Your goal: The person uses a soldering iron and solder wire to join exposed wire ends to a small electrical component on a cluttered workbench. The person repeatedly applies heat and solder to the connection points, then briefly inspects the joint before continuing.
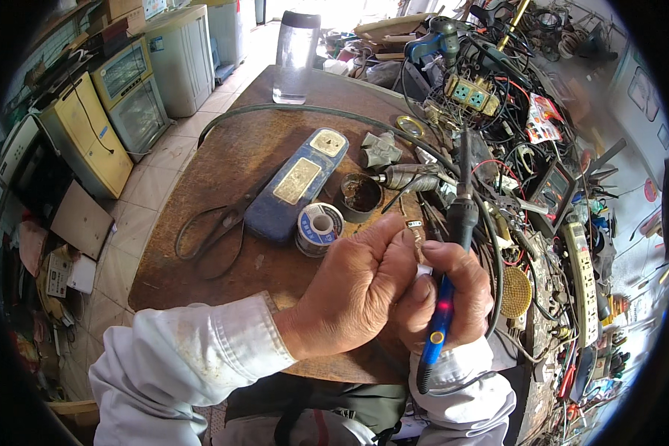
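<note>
So, right hand first: it's closed round the blue soldering iron, whose long axis runs nearly straight up the frame — hot end pointing up and away from the knuckles, cord end low. Left hand sits just left of the handle, back showing, forearm slanting in from lower left, fingertips pinched together; can't tell on what. A small white piece shows between the hands. Just up-left, near centre frame: solder spool, then a dark round tin.
</note>
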Motion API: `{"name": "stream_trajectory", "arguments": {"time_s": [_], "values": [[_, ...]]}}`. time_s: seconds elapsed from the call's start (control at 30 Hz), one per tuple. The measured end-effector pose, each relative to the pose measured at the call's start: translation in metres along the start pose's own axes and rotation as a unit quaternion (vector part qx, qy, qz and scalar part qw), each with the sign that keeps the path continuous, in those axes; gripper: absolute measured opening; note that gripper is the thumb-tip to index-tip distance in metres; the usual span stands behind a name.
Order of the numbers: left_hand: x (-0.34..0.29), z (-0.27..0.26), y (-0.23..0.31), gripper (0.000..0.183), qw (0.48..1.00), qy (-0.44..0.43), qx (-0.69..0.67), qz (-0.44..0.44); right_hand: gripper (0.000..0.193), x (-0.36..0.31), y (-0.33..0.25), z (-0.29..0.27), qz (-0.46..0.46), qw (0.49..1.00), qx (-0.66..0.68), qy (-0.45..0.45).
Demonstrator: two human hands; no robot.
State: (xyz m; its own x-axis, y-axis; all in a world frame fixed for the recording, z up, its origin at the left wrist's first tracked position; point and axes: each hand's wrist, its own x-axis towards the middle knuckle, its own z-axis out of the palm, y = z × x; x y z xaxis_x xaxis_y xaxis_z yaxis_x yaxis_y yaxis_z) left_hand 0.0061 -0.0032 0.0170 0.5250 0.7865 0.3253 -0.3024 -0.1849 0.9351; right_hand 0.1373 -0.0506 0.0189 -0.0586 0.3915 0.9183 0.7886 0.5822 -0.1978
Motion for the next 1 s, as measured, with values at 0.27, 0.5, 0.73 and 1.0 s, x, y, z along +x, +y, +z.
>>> {"name": "stream_trajectory", "arguments": {"time_s": [0.27, 0.5, 0.73, 1.0], "values": [[0.006, -0.007, 0.010, 0.039, 0.981, -0.092, -0.109, -0.135, 0.051, 0.008, 0.009, -0.014, -0.086, 0.991, 0.017, -0.105], [0.014, -0.014, 0.004, 0.044, 0.989, -0.108, -0.033, -0.090, 0.039, -0.011, 0.011, -0.002, 0.116, 0.991, -0.034, 0.051], [0.010, -0.014, 0.002, 0.033, 0.981, -0.154, -0.093, -0.071, 0.043, -0.005, 0.013, 0.004, 0.254, 0.958, 0.039, 0.127], [0.012, -0.012, 0.003, 0.029, 0.976, -0.152, -0.139, -0.075, 0.050, -0.008, 0.014, 0.001, 0.214, 0.967, 0.061, 0.124]]}}
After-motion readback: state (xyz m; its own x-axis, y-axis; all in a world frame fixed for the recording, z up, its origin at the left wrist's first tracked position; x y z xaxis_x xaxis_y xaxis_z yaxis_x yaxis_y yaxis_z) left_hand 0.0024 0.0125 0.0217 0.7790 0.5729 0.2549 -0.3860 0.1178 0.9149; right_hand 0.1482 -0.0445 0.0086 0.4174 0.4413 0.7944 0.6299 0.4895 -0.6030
